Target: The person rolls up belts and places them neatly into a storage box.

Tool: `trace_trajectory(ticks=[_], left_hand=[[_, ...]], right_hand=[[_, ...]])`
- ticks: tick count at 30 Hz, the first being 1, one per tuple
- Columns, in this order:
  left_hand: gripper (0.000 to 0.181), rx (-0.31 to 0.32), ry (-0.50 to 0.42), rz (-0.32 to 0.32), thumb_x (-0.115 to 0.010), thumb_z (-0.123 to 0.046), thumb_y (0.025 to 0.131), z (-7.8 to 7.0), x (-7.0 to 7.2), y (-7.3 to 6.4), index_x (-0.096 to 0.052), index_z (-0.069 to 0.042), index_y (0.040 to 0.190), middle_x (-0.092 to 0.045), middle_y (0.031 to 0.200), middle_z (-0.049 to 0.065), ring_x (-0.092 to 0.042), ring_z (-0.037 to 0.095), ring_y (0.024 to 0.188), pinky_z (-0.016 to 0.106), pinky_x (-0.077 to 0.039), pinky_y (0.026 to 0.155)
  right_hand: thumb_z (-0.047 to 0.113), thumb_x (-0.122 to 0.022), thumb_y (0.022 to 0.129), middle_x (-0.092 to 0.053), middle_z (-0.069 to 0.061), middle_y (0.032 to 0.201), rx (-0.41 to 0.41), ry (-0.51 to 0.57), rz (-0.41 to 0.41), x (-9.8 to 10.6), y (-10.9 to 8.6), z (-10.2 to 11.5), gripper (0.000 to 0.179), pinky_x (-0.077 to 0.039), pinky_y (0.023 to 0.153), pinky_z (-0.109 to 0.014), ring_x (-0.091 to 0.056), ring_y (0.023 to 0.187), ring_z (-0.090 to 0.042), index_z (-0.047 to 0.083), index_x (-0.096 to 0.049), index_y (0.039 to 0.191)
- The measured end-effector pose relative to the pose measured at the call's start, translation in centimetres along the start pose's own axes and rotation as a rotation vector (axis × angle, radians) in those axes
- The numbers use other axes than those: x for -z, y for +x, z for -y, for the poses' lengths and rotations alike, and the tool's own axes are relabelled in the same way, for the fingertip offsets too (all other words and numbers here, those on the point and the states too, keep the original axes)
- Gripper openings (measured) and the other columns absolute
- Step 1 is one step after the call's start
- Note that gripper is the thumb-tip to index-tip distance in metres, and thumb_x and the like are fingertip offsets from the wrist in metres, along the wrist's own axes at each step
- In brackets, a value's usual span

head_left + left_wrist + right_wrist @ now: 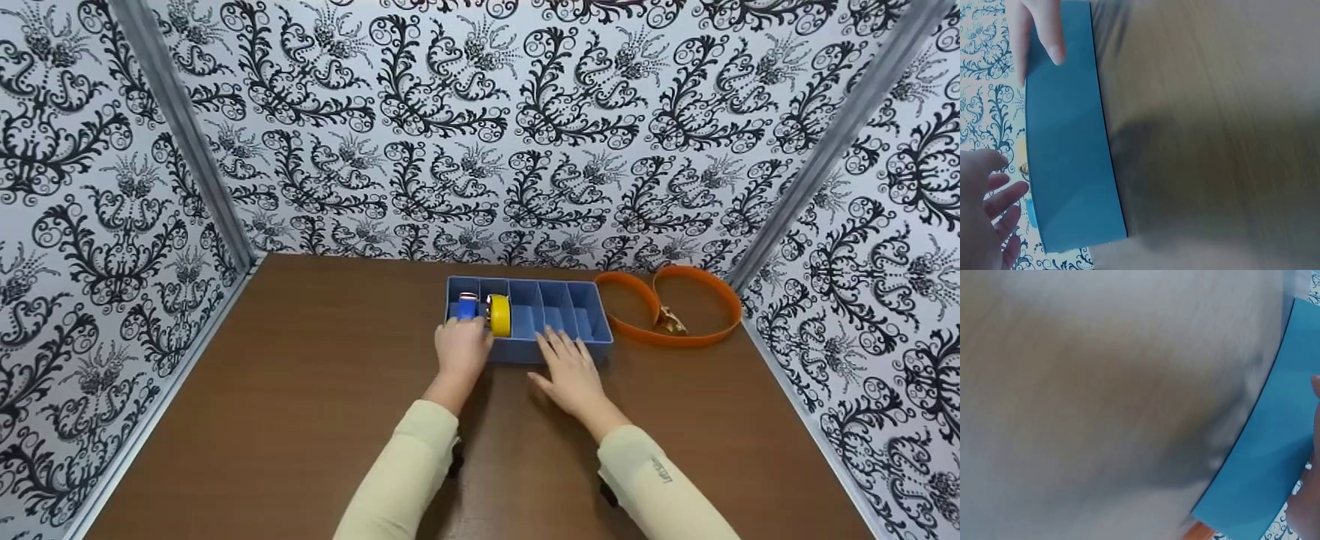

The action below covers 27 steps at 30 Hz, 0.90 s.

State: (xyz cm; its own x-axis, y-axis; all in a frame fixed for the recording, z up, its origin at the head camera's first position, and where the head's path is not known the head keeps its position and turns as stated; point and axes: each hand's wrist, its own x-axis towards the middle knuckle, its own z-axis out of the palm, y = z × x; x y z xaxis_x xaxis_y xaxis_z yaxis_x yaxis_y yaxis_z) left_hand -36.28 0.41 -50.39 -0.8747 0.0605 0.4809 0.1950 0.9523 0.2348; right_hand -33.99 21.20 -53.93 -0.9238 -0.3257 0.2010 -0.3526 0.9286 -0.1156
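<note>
A blue-grey compartment box [551, 351] sits toward the back of the table. Its leftmost compartment holds a blue rolled strap, likely a belt [466, 306], with a shiny metal piece on top. Beside it stands a yellow rolled belt [499, 315]. My left hand [461, 349] is over the front left rim, right at the blue roll; the left wrist view shows its fingers [1006, 199] loosely bent with nothing between them. My right hand [571, 379] lies with fingers spread and straight across the box's front rim, right of its middle.
An orange belt [697, 341] with a gold buckle [670, 322] lies looped on the table just right of the box. The brown table [322, 405] is bounded by patterned walls [450, 150] at the back and both sides.
</note>
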Motion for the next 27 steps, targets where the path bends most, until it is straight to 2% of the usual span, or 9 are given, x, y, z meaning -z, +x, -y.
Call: trace_trajectory(ticks=[5, 10, 14, 17, 19, 22, 27], left_hand=[[0.023, -0.067, -0.022, -0.018, -0.078, -0.031, 0.083, 0.9, 0.3, -0.7, -0.076, -0.011, 0.094, -0.073, 0.088, 0.007, -0.060, 0.027, 0.074, 0.041, -0.048, 0.065], [0.023, -0.085, -0.027, 0.017, -0.077, -0.032, 0.084, 1.6, 0.7, -1.1, -0.076, -0.011, 0.093, -0.073, 0.091, 0.007, -0.057, 0.027, 0.079, 0.041, -0.045, 0.068], [0.023, -0.110, -0.039, 0.075, -0.076, -0.030, 0.085, 1.9, 1.0, -1.6, -0.075, -0.011, 0.097, -0.073, 0.093, 0.007, -0.058, 0.027, 0.080, 0.041, -0.045, 0.069], [0.024, -0.133, -0.042, 0.117, -0.075, -0.029, 0.085, 1.9, 1.1, -2.1, -0.075, -0.012, 0.101, -0.073, 0.096, 0.006, -0.059, 0.027, 0.082, 0.041, -0.046, 0.071], [0.024, -0.151, -0.044, 0.128, -0.076, -0.028, 0.085, 1.9, 1.0, -2.6, -0.075, -0.012, 0.102, -0.073, 0.098, 0.005, -0.060, 0.026, 0.085, 0.042, -0.047, 0.072], [0.023, -0.180, -0.033, 0.134, -0.075, -0.029, 0.085, 1.8, 0.7, -3.1, -0.075, -0.013, 0.102, -0.072, 0.097, 0.004, -0.061, 0.025, 0.086, 0.042, -0.049, 0.074], [0.023, -0.214, -0.031, 0.162, -0.073, -0.030, 0.086, 1.4, 0.6, -3.7, -0.075, -0.013, 0.101, -0.071, 0.094, 0.004, -0.060, 0.024, 0.083, 0.041, -0.050, 0.074]], right_hand=[[0.048, -0.063, 0.091, -0.031, -0.009, 0.156, 0.045, 0.013, 0.016, 0.7, -0.6, -1.8, 0.071, -0.011, 0.113, -0.058, -0.025, 0.142, -0.036, 0.015, -0.040, 0.150], [0.043, -0.070, 0.086, -0.035, -0.015, 0.153, 0.056, -0.005, -0.091, 1.1, -1.3, -4.8, 0.071, -0.014, 0.111, -0.060, -0.029, 0.139, -0.041, 0.011, -0.046, 0.145], [0.034, -0.075, 0.083, -0.035, -0.019, 0.152, -0.025, 0.022, -0.186, 1.2, -2.1, -7.5, 0.072, -0.016, 0.111, -0.061, -0.031, 0.137, -0.043, 0.006, -0.048, 0.143], [0.030, -0.074, 0.084, -0.033, -0.022, 0.152, -0.119, 0.036, -0.199, 1.0, -2.9, -9.4, 0.072, -0.018, 0.109, -0.062, -0.030, 0.136, -0.044, 0.002, -0.045, 0.143], [0.031, -0.070, 0.086, -0.030, -0.024, 0.153, -0.187, 0.053, -0.171, 0.8, -3.4, -10.5, 0.072, -0.016, 0.109, -0.062, -0.028, 0.136, -0.045, 0.001, -0.042, 0.145], [0.037, -0.063, 0.091, -0.022, -0.026, 0.155, -0.280, 0.090, -0.077, 0.6, -3.8, -11.8, 0.073, -0.009, 0.109, -0.065, -0.020, 0.139, -0.048, 0.000, -0.036, 0.148], [0.051, -0.055, 0.093, -0.012, -0.028, 0.157, -0.377, 0.132, 0.065, 0.9, -3.7, -13.4, 0.083, 0.000, 0.107, -0.069, -0.009, 0.141, -0.050, -0.001, -0.027, 0.151]])
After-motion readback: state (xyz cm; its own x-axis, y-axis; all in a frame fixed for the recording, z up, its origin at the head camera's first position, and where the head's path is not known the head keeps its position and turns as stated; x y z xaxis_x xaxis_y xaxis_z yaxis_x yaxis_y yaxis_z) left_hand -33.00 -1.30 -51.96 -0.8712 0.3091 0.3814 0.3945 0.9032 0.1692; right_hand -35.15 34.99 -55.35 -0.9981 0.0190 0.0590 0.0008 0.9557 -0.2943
